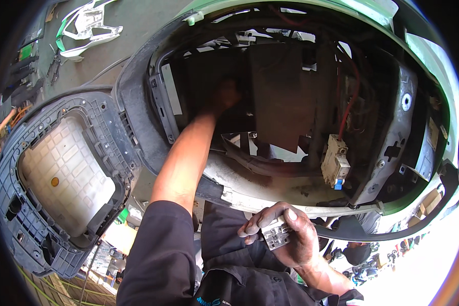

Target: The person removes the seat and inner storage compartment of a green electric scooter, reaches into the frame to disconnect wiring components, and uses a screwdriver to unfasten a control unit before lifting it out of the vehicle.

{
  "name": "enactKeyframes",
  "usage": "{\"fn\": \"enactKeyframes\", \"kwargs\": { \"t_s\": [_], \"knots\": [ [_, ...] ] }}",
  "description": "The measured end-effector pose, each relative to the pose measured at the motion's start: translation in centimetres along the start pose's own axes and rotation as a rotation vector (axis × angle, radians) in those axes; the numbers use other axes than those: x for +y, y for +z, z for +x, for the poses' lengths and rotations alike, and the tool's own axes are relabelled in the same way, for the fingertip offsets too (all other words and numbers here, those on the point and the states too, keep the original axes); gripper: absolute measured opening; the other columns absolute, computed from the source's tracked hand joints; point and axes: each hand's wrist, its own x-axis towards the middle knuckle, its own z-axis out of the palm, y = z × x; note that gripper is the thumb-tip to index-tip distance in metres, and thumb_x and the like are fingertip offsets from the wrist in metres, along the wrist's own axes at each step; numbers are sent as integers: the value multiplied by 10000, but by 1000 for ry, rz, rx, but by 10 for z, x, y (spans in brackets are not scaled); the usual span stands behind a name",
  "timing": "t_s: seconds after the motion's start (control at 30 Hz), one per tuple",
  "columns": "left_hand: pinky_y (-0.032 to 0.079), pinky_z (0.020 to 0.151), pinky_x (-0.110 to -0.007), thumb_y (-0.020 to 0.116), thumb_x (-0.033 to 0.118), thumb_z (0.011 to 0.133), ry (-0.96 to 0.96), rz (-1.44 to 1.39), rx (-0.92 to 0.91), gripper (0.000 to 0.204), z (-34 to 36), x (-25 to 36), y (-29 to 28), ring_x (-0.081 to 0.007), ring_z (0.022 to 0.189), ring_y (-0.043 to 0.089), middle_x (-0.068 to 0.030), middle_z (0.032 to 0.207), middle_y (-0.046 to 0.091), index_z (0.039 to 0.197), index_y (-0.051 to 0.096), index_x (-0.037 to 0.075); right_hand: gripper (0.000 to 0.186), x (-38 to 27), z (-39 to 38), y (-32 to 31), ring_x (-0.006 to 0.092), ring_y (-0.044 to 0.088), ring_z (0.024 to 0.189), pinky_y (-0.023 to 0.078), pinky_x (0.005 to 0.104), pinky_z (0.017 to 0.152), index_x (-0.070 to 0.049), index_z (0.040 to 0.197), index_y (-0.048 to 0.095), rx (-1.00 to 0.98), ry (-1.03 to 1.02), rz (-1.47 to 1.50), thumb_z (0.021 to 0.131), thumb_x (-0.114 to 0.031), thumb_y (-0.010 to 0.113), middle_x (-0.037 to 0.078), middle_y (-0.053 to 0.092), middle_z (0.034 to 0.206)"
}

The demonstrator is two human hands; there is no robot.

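Observation:
My left hand (222, 97) reaches deep into the dark open compartment (270, 86) of a green scooter body; its fingers are lost in shadow, so what they touch is unclear. My right hand (285, 232) is held low near my lap, closed around a small grey plastic connector block (275, 235). A beige breaker-like box (335, 162) with a red wire (350, 102) hangs inside the compartment, to the right of my left arm.
The raised seat underside (61, 173), black with a whitish ribbed panel, stands open at left. Loose green-and-white body panels (89, 25) and tools (25, 71) lie on the concrete floor at upper left. The scooter's green rim (443, 86) curves along the right.

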Motion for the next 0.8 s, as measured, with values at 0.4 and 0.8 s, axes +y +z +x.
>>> {"fn": "enactKeyframes", "kwargs": {
  "t_s": [0.4, 0.8],
  "knots": [
    [490, 889, -443, 458, 160, 889, 302, 241, 173, 201, -5, -24, 63, -279, 1029, 601, -113, 1036, 637, 991, 626, 118, 515, -3, -1, -3, 379, 622, 988, 523, 438, 841, 94, 987, 595, -18, 13, -1, 963, -406, 476, 276, 628, 988],
    [442, 984, -482, 557, 222, 863, 71, 230, -41, 303, -9, 7, 25, -339, 1135, 573, -175, 1189, 610, 1123, 604, 74, 548, -1, -3, -4, 350, 621, 1012, 509, 413, 882, 119, 1023, 591, -50, 10, 17, 975, -408, 447, 296, 629, 1038]
  ]
}}
